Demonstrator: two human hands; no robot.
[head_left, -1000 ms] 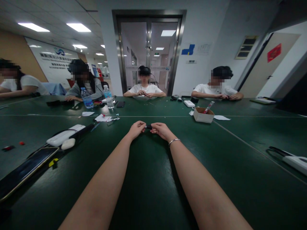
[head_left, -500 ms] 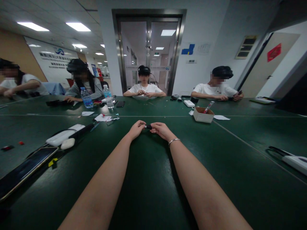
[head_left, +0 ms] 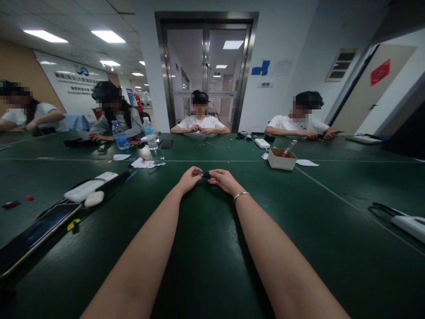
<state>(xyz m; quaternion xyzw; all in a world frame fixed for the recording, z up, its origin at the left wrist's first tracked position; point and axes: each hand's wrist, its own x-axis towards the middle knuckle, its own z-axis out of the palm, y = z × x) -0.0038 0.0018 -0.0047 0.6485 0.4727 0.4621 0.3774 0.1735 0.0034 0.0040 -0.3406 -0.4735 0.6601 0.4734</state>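
1. Pointing from 9 to 3 o'clock near the view's centre, a small black object with a silvery end looks light, stiff, perhaps slick; its ends seem the best holds.
2. Left hand pinches its 9 o'clock end; right hand grips its 3 o'clock end.
3. Matte tan cardboard box sits between 2 and 3 o'clock.
4. Smooth dark-green tabletop spreads beneath.

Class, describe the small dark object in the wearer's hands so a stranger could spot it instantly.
Over the green table, the wearer's left hand and right hand nearly meet. Between them is the small dark object, silvery toward the left; unlike the phone lying flat, it's held by both hands.
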